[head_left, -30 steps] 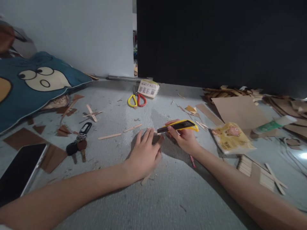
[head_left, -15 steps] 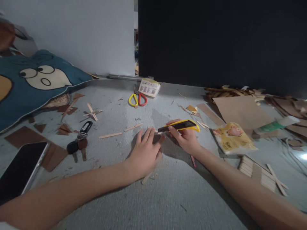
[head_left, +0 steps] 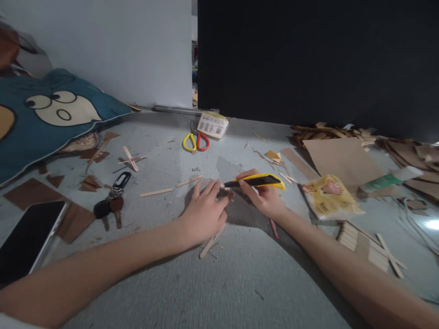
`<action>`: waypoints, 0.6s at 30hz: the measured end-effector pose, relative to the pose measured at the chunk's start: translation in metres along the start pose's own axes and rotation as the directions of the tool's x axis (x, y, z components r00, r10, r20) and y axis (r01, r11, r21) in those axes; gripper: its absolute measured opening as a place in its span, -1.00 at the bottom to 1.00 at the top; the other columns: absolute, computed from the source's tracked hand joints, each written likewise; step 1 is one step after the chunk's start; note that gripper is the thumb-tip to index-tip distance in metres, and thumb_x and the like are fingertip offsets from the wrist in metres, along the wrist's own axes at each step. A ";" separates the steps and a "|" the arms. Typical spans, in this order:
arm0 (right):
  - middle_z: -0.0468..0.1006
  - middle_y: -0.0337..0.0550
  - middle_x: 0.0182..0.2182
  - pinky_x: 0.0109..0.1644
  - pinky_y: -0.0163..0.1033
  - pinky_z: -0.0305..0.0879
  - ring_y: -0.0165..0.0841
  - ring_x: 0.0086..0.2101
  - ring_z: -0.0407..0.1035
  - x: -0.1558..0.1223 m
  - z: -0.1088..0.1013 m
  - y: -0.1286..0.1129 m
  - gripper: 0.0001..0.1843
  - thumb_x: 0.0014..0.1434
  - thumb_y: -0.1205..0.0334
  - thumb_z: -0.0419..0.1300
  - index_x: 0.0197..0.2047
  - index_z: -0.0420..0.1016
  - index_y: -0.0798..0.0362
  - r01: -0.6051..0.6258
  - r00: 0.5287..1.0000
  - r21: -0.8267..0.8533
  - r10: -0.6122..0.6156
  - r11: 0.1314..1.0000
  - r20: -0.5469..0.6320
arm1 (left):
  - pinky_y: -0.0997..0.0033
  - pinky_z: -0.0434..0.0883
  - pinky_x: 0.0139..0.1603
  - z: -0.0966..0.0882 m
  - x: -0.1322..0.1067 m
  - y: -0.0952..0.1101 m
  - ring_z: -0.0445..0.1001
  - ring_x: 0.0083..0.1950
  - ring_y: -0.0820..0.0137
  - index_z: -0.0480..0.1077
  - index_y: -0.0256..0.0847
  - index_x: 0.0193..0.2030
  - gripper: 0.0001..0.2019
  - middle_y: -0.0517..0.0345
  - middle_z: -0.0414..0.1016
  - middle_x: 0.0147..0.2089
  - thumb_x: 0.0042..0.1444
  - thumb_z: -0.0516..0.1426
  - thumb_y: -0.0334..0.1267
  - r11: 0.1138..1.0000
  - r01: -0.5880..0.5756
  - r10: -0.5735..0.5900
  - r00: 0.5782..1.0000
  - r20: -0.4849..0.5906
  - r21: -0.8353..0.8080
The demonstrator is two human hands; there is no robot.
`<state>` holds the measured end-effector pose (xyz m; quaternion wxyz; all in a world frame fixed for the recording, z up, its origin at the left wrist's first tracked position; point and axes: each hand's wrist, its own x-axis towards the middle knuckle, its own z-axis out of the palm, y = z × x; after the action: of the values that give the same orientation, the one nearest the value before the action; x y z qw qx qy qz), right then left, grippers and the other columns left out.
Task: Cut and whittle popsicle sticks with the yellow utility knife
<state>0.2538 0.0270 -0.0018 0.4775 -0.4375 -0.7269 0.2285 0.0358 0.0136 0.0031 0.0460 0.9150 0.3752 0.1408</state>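
- Gripping the yellow-and-black plastic utility knife (head_left: 257, 181), our right hand (head_left: 262, 194) is closed round its body, with the tip towards the left.
- Our left hand (head_left: 204, 212) lies palm down, fingers spread, apart from the right; we cannot tell whether it pinches or only presses the small pale wooden piece (head_left: 224, 188) (mostly hidden) between its fingertips and the knife tip.
- By our judgement the cutting is partway along: the tip is right at the wood, yet we can see no finished cut there.
- What looks done is a flat row of pale wooden sticks (head_left: 363, 246) with a strip across it, beyond our right forearm; whether it is glued we cannot tell.
- Loose, and perhaps left to work, are a round-ended pale wooden stick (head_left: 209, 246) partly under our left hand and a slim, straight pale stick (head_left: 156, 193) farther left.
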 end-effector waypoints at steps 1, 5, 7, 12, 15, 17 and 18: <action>0.62 -0.13 -0.23 -0.08 -0.16 0.50 -0.30 -0.22 0.55 0.001 0.000 0.000 -0.71 0.46 -0.07 0.15 -0.08 0.56 -0.06 0.003 1.000 0.004 -0.003 1.000 0.009 | -0.42 0.11 0.50 -0.001 0.000 0.000 0.27 0.52 -0.11 0.47 -0.16 0.34 -0.54 -0.31 0.34 0.46 0.32 0.12 -0.39 1.000 0.000 0.000 1.000 0.002 -0.008; 0.61 -0.13 -0.24 -0.11 -0.17 0.48 -0.30 -0.22 0.54 0.004 -0.001 -0.001 -0.69 0.44 -0.10 0.17 -0.11 0.56 -0.05 -0.027 0.999 0.017 0.027 0.999 0.028 | -0.39 0.11 0.51 -0.004 0.002 0.002 0.26 0.53 -0.09 0.47 -0.16 0.34 -0.53 -0.32 0.34 0.45 0.32 0.09 -0.42 1.000 -0.003 0.002 1.000 0.018 0.002; 0.60 -0.14 -0.26 -0.17 -0.20 0.46 -0.31 -0.26 0.53 0.005 -0.001 -0.002 -0.67 0.43 -0.11 0.17 -0.12 0.56 -0.04 -0.069 0.997 0.033 0.067 0.997 0.039 | -0.40 0.10 0.51 -0.005 0.002 0.002 0.27 0.52 -0.10 0.47 -0.18 0.34 -0.53 -0.34 0.34 0.45 0.33 0.08 -0.43 1.000 -0.004 0.003 1.000 0.025 0.014; 0.57 -0.17 -0.33 -0.37 -0.26 0.39 -0.38 -0.42 0.46 0.008 0.004 -0.003 -0.62 0.38 -0.18 0.22 -0.16 0.55 -0.01 -0.151 0.989 0.130 0.150 0.980 0.013 | -0.40 0.10 0.51 -0.006 0.002 0.002 0.28 0.52 -0.08 0.47 -0.16 0.35 -0.53 -0.30 0.35 0.45 0.35 0.06 -0.43 1.000 0.002 -0.002 1.000 0.026 -0.006; 0.56 -0.21 -0.40 -0.45 -0.27 0.39 -0.41 -0.52 0.44 0.010 0.008 -0.003 -0.56 0.31 -0.24 0.28 -0.19 0.54 0.00 -0.206 0.974 0.213 0.220 0.955 -0.045 | -0.39 0.08 0.51 -0.004 0.001 0.002 0.27 0.52 -0.09 0.47 -0.16 0.34 -0.54 -0.29 0.35 0.46 0.35 0.07 -0.41 1.000 0.006 -0.006 1.000 0.023 0.003; 0.56 -0.22 -0.45 -0.48 -0.26 0.42 -0.39 -0.55 0.45 0.011 0.010 -0.004 -0.54 0.28 -0.26 0.30 -0.20 0.54 0.01 -0.245 0.961 0.237 0.268 0.940 -0.069 | -0.38 0.09 0.51 -0.003 0.001 0.002 0.26 0.53 -0.09 0.46 -0.16 0.35 -0.54 -0.29 0.34 0.47 0.36 0.07 -0.39 1.000 0.002 -0.003 0.999 0.034 0.018; 0.57 -0.21 -0.47 -0.48 -0.26 0.44 -0.38 -0.56 0.46 0.011 0.011 -0.004 -0.53 0.27 -0.27 0.31 -0.20 0.55 0.02 -0.264 0.954 0.243 0.290 0.933 -0.077 | -0.37 0.09 0.50 -0.003 0.001 0.002 0.26 0.53 -0.09 0.45 -0.15 0.36 -0.54 -0.29 0.33 0.48 0.37 0.07 -0.38 1.000 0.001 -0.002 0.999 0.043 0.028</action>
<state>0.2407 0.0356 0.0016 0.5276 -0.4897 -0.5988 0.3512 0.0372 0.0126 0.0067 0.0413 0.9181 0.3768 0.1158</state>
